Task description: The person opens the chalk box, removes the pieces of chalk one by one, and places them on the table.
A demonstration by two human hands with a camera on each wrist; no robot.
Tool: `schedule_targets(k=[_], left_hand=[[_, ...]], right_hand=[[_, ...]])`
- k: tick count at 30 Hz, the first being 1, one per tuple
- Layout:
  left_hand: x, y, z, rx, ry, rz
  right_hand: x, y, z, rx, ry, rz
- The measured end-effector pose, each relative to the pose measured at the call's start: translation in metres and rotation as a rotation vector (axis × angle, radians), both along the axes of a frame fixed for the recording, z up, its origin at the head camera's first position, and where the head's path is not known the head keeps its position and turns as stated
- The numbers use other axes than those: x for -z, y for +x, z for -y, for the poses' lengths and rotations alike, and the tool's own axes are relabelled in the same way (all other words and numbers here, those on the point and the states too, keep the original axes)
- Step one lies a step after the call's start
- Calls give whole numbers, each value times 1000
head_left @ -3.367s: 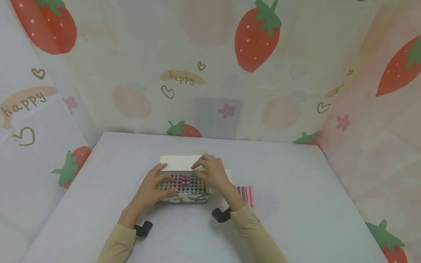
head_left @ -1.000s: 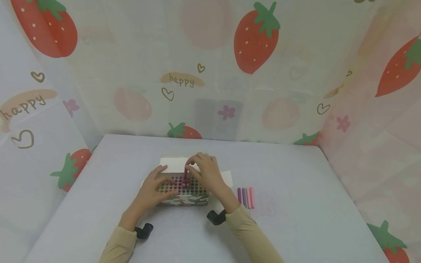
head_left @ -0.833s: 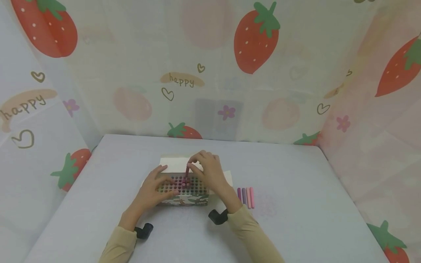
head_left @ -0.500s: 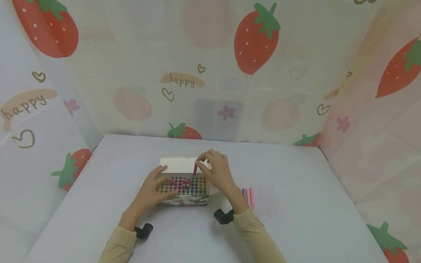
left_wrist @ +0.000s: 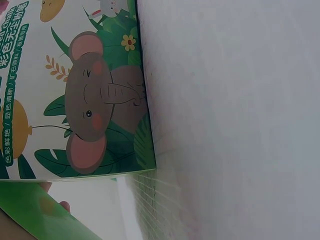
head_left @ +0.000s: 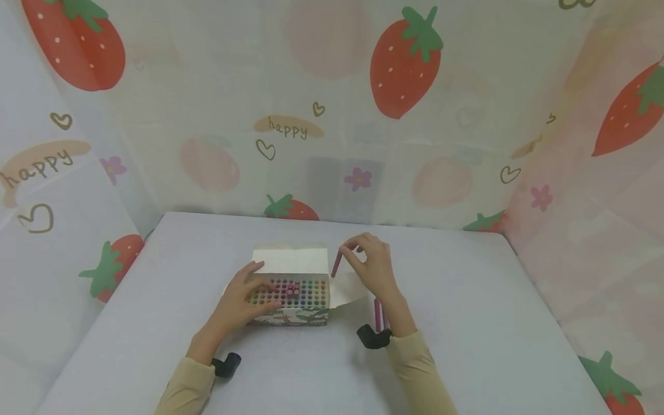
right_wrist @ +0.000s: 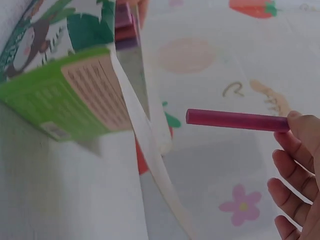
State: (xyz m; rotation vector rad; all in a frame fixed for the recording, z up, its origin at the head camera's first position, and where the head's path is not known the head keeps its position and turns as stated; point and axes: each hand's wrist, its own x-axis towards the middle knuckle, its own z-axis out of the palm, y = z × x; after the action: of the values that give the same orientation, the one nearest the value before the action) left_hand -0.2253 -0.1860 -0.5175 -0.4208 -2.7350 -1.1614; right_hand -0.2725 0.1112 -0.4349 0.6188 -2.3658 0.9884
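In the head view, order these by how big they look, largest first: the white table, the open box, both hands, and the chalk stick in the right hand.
1. White table
2. Open box
3. Left hand and right hand: too alike to rank
4. Chalk stick, clearly smallest

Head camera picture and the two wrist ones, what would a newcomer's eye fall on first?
Probably the big red strawberry printed on the backdrop behind the table. Next, the magenta chalk stick pinched in the right hand, right of the open chalk box. In the left wrist view, the elephant printed on the box stands out.
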Motion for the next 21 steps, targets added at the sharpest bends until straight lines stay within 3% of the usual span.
schedule_targets(k=[12,21], left_hand=[[2,-3,0,2,3,7],[2,-3,0,8,0,-2]], right_hand=[[2,-1,-51,47,-103,-24],[5,6,-84,88,-86,1]])
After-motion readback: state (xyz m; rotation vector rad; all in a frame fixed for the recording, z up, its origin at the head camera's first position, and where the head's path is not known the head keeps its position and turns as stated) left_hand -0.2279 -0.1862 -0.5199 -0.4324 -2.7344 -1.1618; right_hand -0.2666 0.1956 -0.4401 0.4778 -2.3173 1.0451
